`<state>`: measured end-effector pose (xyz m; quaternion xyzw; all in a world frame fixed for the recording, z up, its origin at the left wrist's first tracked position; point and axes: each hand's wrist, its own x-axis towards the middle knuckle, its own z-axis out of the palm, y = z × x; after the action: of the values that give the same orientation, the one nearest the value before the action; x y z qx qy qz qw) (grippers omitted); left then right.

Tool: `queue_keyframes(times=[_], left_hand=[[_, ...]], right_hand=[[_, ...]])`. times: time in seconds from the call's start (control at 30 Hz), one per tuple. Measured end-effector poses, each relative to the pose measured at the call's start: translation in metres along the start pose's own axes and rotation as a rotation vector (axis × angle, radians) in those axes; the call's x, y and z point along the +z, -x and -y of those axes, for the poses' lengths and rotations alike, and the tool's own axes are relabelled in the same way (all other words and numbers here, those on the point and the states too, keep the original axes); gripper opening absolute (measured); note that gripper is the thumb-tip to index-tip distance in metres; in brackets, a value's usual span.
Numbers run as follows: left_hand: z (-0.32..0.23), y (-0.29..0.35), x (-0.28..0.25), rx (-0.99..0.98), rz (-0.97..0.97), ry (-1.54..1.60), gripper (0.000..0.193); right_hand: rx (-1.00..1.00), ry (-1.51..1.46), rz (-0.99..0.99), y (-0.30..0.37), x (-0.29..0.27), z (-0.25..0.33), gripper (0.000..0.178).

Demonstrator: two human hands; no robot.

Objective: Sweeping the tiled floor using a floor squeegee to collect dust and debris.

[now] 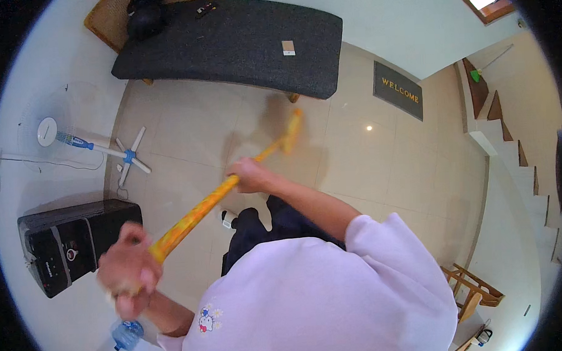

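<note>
My left hand [130, 264], smeared by motion, is closed around the near end of a yellow broom-like floor tool [196, 220] with a patterned handle. Further along, my right hand [254, 175] is wrapped round the handle's middle. The handle runs slantwise away from me, from lower left to upper right. At its far end a blurred yellow crosspiece [293, 132] is over the tiled floor, just short of the dark bench. Its exact kind is too blurred to tell.
A dark padded bench [239, 47] stands ahead, with a grey doormat [399, 91] to its right. At left are a standing fan [128, 156] and a black box-shaped appliance [79, 244]. Stairs [521, 148] rise on the right, above a wooden chair [473, 286].
</note>
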<state>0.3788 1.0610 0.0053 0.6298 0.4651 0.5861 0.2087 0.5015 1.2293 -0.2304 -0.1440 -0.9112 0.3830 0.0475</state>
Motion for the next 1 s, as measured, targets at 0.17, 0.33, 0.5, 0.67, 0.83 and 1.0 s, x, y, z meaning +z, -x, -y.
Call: queue_keyframes(times=[0.17,0.33,0.5,0.67,0.83,1.0], left_hand=[[-0.033,-0.006,0.011,0.042,-0.169,-0.272,0.023],[0.001,-0.005,0.026,-0.1,-0.215,-0.052,0.023],[0.068,0.026,0.071,-0.359,-0.343,0.386,0.023],[0.102,0.058,0.121,-0.598,-0.474,0.623,0.013],[0.057,0.039,0.086,-0.411,-0.501,0.478,0.009],[-0.03,0.024,0.056,-0.207,-0.453,0.077,0.009]], right_hand=[[-0.233,-0.189,-0.201,-0.05,0.003,0.036,0.025],[0.024,-0.212,0.016,-0.003,0.019,0.004,0.026],[0.221,-0.003,0.272,0.083,0.028,-0.066,0.02],[0.259,0.004,0.362,0.146,0.021,-0.111,0.017],[0.21,-0.025,0.407,0.102,0.001,-0.071,0.019],[-0.115,-0.126,0.204,0.03,0.005,0.002,0.017]])
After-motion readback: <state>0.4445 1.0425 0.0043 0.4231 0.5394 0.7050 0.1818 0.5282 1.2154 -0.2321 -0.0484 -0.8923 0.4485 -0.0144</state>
